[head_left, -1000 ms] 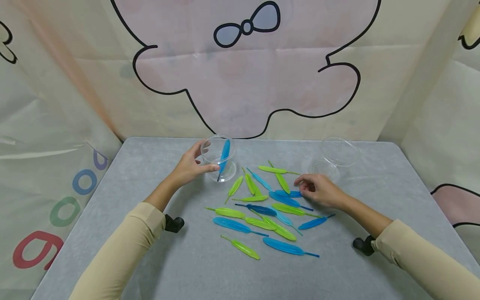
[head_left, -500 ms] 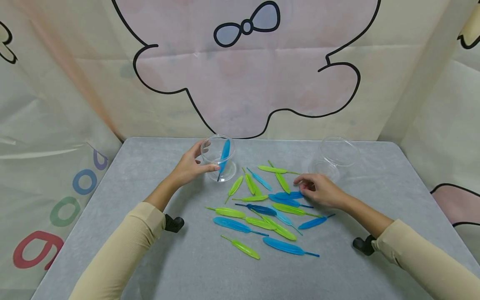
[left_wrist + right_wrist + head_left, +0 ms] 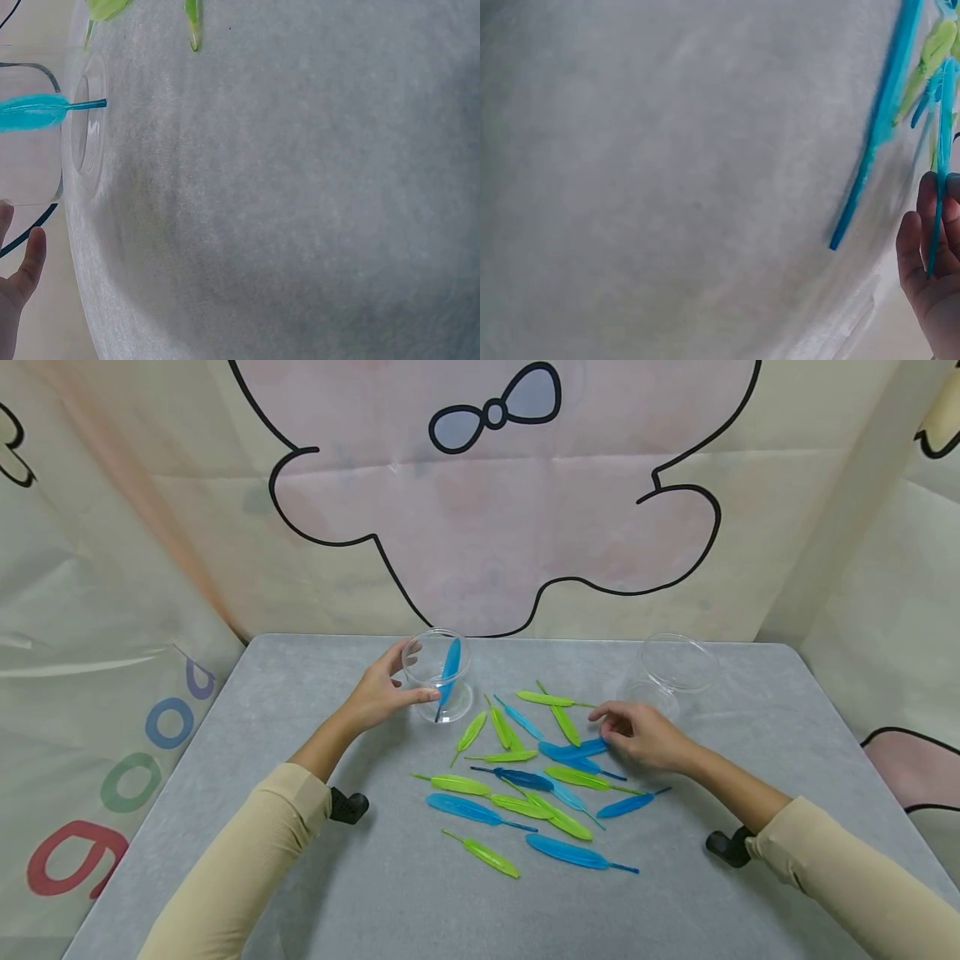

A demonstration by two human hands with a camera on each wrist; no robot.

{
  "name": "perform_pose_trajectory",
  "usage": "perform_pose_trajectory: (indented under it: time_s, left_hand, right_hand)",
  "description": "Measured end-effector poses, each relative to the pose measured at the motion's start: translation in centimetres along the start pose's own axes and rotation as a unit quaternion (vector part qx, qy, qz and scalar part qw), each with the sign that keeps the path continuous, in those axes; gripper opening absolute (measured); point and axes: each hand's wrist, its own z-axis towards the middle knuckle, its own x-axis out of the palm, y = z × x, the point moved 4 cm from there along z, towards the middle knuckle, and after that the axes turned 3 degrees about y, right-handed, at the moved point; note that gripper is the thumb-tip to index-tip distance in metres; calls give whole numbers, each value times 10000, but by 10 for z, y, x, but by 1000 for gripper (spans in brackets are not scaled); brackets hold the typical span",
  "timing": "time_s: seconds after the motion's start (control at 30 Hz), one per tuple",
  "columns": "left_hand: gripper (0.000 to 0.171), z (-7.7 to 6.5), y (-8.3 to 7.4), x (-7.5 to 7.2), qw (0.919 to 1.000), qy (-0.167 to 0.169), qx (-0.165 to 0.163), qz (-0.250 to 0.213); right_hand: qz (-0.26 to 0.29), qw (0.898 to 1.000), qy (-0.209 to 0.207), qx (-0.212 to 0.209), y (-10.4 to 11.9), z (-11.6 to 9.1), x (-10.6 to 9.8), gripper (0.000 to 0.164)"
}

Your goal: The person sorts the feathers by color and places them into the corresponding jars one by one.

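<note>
At the table's far left, my left hand [image 3: 386, 689] grips a clear plastic cup [image 3: 463, 697] by its side. One blue feather [image 3: 449, 670] leans inside, quill end down, and the left wrist view shows its dark quill [image 3: 88, 104] at the cup's bottom. My right hand [image 3: 647, 739] pinches another blue feather [image 3: 591, 747] by its quill; in the right wrist view the quill [image 3: 940, 199] passes between thumb and fingers. The held feather's vane overlaps a blue feather [image 3: 558, 756] lying on the table. Green feathers [image 3: 592, 782] and blue feathers [image 3: 573, 853] lie scattered between the hands.
A second clear cup [image 3: 662, 682] stands at the back right, behind my right hand. The grey table [image 3: 375, 893] ends at its back edge, close to a curtain [image 3: 487, 527] with a cartoon print.
The feather in my right hand has tilted, its quill end rising slightly, and my right hand has shifted a little. My left hand and the cup have stayed put.
</note>
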Motion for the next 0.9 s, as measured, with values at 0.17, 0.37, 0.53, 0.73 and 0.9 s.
perform_pose_trajectory:
  time_s: [0.17,0.37,0.53,0.73,0.9]
  left_hand:
    - [91,0,0,0,10000,-6,23,-14]
    - [91,0,0,0,10000,-4,35,-24]
    - [91,0,-1,0,10000,-1,41,-39]
    - [91,0,-1,0,10000,-3,32,-41]
    - [92,0,-1,0,10000,8,8,-47]
  right_hand:
    - [-51,10000,-42,-28,4,2,-3,22]
    - [-147,9998,-128,-74,10,4,-7,23]
    - [-187,9995,-153,-211,16,6,-12,24]
    - [-182,9993,-130,-311,24,7,-18,24]
    - [-292,9988,-120,-383,32,10,-24,26]
